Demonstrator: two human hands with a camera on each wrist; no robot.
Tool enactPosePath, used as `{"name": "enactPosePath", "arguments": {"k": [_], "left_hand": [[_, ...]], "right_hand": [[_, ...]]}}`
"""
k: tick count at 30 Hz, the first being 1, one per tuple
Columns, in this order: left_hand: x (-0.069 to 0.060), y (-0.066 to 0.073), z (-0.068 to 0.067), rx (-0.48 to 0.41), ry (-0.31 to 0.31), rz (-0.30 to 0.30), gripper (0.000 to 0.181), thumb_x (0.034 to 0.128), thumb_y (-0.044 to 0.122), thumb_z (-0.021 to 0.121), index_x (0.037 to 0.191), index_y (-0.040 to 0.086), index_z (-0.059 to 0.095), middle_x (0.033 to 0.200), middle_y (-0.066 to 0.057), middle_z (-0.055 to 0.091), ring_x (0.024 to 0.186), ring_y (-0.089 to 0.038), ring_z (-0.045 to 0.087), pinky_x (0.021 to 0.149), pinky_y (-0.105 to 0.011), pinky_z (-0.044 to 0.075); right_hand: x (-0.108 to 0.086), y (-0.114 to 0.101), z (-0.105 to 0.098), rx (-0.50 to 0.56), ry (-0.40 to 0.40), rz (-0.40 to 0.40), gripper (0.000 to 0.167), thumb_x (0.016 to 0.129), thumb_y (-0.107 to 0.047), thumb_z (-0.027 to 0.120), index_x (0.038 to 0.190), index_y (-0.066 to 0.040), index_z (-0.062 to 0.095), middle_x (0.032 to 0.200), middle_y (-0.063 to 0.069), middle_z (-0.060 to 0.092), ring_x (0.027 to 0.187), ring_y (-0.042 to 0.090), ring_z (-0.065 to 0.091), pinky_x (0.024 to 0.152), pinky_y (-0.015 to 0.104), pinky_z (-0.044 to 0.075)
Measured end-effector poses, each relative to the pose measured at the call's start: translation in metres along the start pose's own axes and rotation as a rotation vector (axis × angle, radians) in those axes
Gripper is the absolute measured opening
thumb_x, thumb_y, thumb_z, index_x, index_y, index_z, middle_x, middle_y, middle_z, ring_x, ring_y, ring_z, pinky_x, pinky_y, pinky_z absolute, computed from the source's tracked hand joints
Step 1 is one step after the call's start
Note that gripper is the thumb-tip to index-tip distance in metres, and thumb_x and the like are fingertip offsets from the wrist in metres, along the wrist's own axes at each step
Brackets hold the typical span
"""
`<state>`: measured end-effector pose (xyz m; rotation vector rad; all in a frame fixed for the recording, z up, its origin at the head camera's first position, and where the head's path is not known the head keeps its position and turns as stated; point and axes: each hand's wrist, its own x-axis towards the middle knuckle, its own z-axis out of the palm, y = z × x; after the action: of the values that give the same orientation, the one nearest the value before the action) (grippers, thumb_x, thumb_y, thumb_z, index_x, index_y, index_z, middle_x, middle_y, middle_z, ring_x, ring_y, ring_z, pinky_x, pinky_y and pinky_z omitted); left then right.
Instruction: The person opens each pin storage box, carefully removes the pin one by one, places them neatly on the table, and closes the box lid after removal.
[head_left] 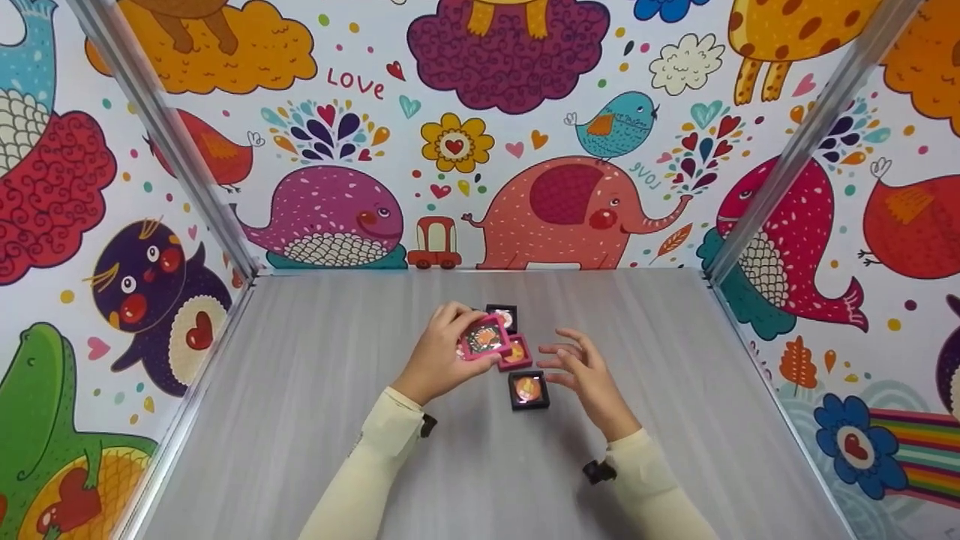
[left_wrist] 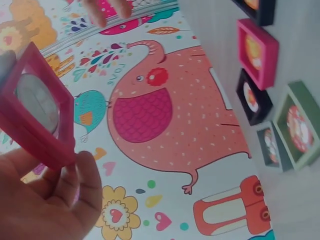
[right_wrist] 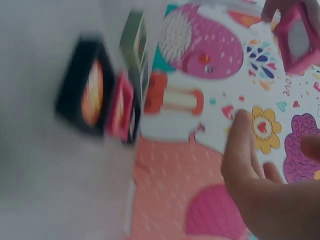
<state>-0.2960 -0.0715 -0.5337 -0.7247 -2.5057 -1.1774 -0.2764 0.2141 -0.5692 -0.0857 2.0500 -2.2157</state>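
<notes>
Left hand (head_left: 437,356) has the pink frame (head_left: 484,338) gripped, fingers at its top edge, thumb along the bottom, up off the table (head_left: 315,420). Right hand's (head_left: 586,369) fingers are loosely spread, near the closest black box (head_left: 529,390).

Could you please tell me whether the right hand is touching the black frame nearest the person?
Apart: the right wrist view shows the printed wall between the right hand and the black frame.

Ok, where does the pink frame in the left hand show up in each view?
Head: held pink frame, just below the centre.
Left wrist: held pink frame, at the left edge.
Right wrist: held pink frame, upper right corner.
Shared landmark: salmon elephant print.
</notes>
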Motion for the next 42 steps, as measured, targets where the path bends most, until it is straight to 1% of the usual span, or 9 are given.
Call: {"name": "enactPosePath", "arguments": {"k": [5,9,14,17,21,26,31,37,42], "left_hand": [[0.003,0.011,0.006,-0.035,0.041,0.016,0.066,0.0893,0.050,0.088,0.140,0.012,0.071,0.125,0.000,0.058,0.119,-0.016,0.050,0.094,-0.029,0.059],[0.005,0.018,0.011,-0.066,0.049,0.033,0.066,0.0902,0.049,0.088,0.142,0.013,0.070,0.128,0.000,0.058,0.121,-0.016,0.049,0.097,-0.030,0.058],[0.002,0.021,0.017,-0.063,0.049,0.048,0.066,0.0911,0.049,0.086,0.144,0.013,0.070,0.131,-0.001,0.059,0.124,-0.018,0.047,0.100,-0.036,0.057],[-0.002,0.020,0.019,-0.058,0.051,0.037,0.066,0.0897,0.048,0.086,0.144,0.016,0.070,0.131,0.000,0.059,0.124,-0.017,0.047,0.099,-0.038,0.056],[-0.005,0.020,0.021,-0.062,0.053,0.031,0.066,0.0884,0.047,0.086,0.146,0.018,0.069,0.131,0.001,0.059,0.125,-0.017,0.048,0.099,-0.041,0.056],[-0.006,0.026,0.023,-0.040,0.049,0.056,0.065,0.0878,0.046,0.081,0.145,0.018,0.068,0.130,0.000,0.059,0.126,-0.018,0.050,0.100,-0.048,0.052],[-0.008,0.034,0.024,-0.044,0.014,0.076,0.064,0.0882,0.045,0.077,0.143,0.014,0.068,0.132,-0.002,0.058,0.128,-0.020,0.051,0.102,-0.049,0.052],[-0.009,0.037,0.027,-0.051,-0.016,0.070,0.072,0.0870,0.049,0.082,0.147,0.013,0.065,0.135,-0.003,0.057,0.128,-0.020,0.050,0.102,-0.045,0.055],[-0.011,0.037,0.028,-0.061,-0.021,0.049,0.070,0.0854,0.050,0.086,0.142,0.013,0.068,0.133,-0.001,0.056,0.129,-0.020,0.049,0.100,-0.046,0.055]], "right_hand": [[-0.007,0.006,0.024,0.256,-0.040,0.034,0.045,0.114,-0.027,0.058,0.153,-0.006,0.045,0.135,0.019,0.068,0.125,0.041,0.067,0.106,0.053,0.055],[-0.008,0.004,0.047,0.444,-0.100,0.053,0.037,0.116,-0.022,0.051,0.150,-0.008,0.047,0.135,0.017,0.067,0.124,0.034,0.067,0.106,0.051,0.056],[-0.013,0.000,0.070,0.666,-0.212,0.074,0.047,0.119,-0.026,0.041,0.163,-0.012,0.034,0.144,0.017,0.062,0.125,0.032,0.065,0.107,0.056,0.054],[-0.018,-0.002,0.078,0.761,-0.279,0.076,0.051,0.120,-0.029,0.035,0.168,-0.012,0.027,0.146,0.019,0.060,0.123,0.033,0.066,0.104,0.057,0.056],[-0.023,-0.004,0.081,0.840,-0.313,0.081,0.053,0.121,-0.029,0.032,0.170,-0.013,0.024,0.147,0.020,0.057,0.118,0.033,0.069,0.099,0.054,0.059],[-0.025,-0.005,0.079,0.905,-0.320,0.082,0.055,0.120,-0.024,0.029,0.171,-0.015,0.011,0.150,0.021,0.054,0.116,0.034,0.069,0.100,0.052,0.059],[-0.026,-0.004,0.077,0.981,-0.296,0.100,0.052,0.119,-0.022,0.031,0.167,-0.014,0.014,0.149,0.022,0.053,0.120,0.035,0.068,0.098,0.049,0.060],[-0.027,-0.003,0.076,1.006,-0.262,0.117,0.052,0.117,-0.021,0.033,0.165,-0.018,0.013,0.151,0.020,0.048,0.120,0.033,0.068,0.094,0.041,0.062],[-0.027,-0.003,0.075,1.015,-0.249,0.132,0.061,0.115,-0.016,0.031,0.169,-0.018,0.005,0.154,0.021,0.042,0.123,0.034,0.065,0.097,0.042,0.061]]}}
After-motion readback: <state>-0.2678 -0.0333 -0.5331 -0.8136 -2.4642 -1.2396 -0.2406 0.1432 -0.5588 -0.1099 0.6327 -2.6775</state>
